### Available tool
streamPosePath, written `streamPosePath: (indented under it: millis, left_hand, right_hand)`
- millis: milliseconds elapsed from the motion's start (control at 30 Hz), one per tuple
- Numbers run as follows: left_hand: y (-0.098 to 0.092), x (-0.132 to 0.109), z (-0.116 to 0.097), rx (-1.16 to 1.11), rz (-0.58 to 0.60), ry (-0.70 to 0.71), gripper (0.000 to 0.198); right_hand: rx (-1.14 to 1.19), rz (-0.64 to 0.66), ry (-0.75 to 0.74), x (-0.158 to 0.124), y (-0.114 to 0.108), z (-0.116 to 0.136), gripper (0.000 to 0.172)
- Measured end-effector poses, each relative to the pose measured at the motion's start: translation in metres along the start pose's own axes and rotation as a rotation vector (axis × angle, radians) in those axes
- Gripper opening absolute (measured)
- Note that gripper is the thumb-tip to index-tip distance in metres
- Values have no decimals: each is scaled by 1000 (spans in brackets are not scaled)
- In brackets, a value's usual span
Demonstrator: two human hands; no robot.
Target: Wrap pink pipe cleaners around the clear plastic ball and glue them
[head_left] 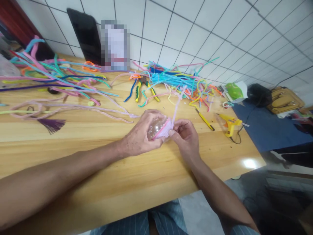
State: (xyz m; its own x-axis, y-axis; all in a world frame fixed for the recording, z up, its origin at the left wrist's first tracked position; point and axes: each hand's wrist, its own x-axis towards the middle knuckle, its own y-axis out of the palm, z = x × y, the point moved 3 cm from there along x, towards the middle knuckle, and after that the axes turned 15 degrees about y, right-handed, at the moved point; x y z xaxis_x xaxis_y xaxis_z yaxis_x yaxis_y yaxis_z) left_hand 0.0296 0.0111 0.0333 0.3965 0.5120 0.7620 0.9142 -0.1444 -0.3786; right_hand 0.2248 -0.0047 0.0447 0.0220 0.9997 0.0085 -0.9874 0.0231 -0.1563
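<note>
My left hand (pixel 140 135) is curled around a clear plastic ball (pixel 156 130) just above the wooden table (pixel 97 169). A pink pipe cleaner (pixel 168 125) is wrapped round the ball, and its free end rises toward the pile behind. My right hand (pixel 186 135) pinches that pink pipe cleaner at the ball's right side. Both hands meet near the table's middle.
Loose pipe cleaners in many colours lie at the back left (pixel 56 78) and back centre (pixel 171 81). Yellow-handled pliers (pixel 138 89), a yellow utility knife (pixel 204 119), a yellow glue gun (pixel 230 124) and a purple tassel (pixel 52 124) lie about. A black phone (pixel 84 34) leans on the tiled wall.
</note>
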Motion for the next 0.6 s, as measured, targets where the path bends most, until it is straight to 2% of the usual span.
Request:
streamPosePath:
  millis: [100, 200, 333, 467, 600]
  left_hand:
    - [2, 1, 1, 44, 45, -7, 72]
    - [3, 2, 0, 58, 72, -15, 67]
    - [1, 4, -2, 46, 57, -15, 59]
    - [-1, 4, -4, 15, 59, -24, 55]
    - [-3, 3, -5, 6, 79, -27, 55]
  right_hand:
    - [-2, 38, -17, 3, -1, 1, 29]
    - [-18, 77, -11, 3, -1, 1, 33]
    - [-18, 76, -17, 1, 0, 3, 24]
    - [79, 79, 72, 2, 1, 2, 13]
    - [172, 49, 155, 4, 0, -2, 16]
